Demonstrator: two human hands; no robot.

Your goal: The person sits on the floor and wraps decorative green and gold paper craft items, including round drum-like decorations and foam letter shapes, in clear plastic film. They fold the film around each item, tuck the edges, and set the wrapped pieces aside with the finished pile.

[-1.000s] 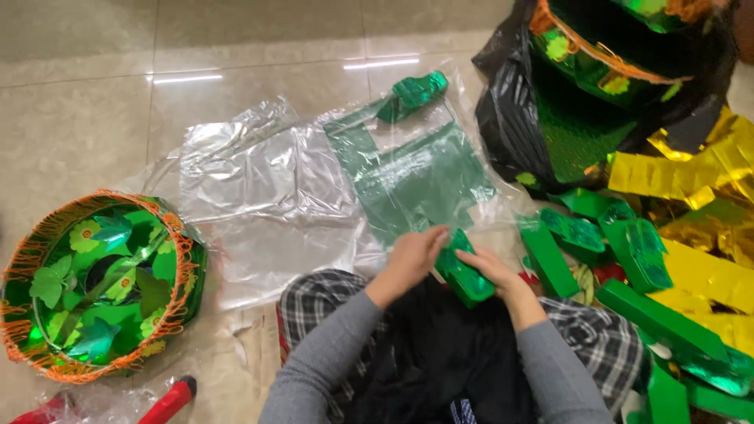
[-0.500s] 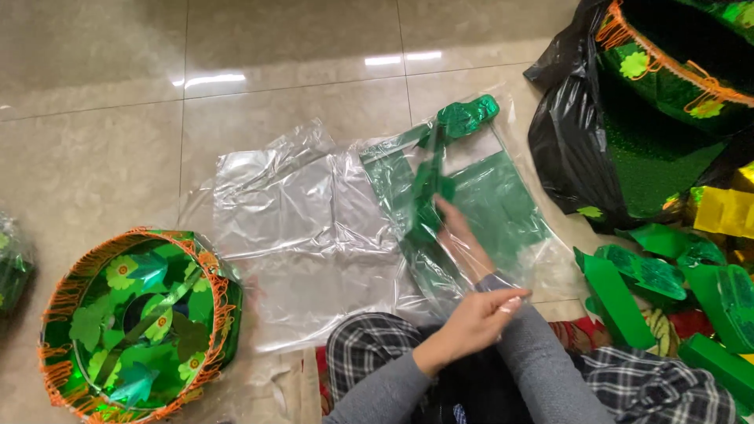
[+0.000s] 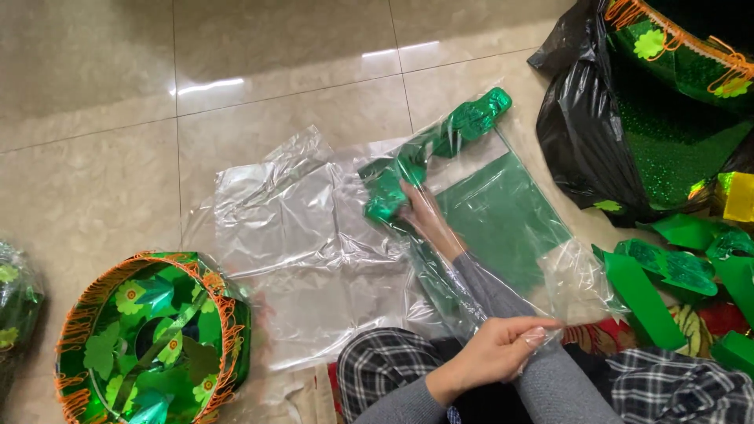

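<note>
My right hand (image 3: 422,213) is reached deep inside a clear plastic bag (image 3: 503,235) lying on the floor, its grey sleeve covered by the film. Its fingers grip a shiny green foil piece (image 3: 385,200) at the bag's far end. A second green foil piece (image 3: 471,118) lies farther up inside the bag, beside a flat green sheet (image 3: 503,212). My left hand (image 3: 503,349) pinches the bag's open edge near my lap.
More clear plastic bags (image 3: 290,228) are spread on the tiled floor to the left. A round green foil hat with orange fringe (image 3: 153,338) sits at lower left. A black bag (image 3: 597,133) with green decorations and loose green foil pieces (image 3: 667,267) lie at right.
My right hand has pushed further into the bag with the green piece. My left hand has stayed at the bag's mouth. The view has shifted slightly.
</note>
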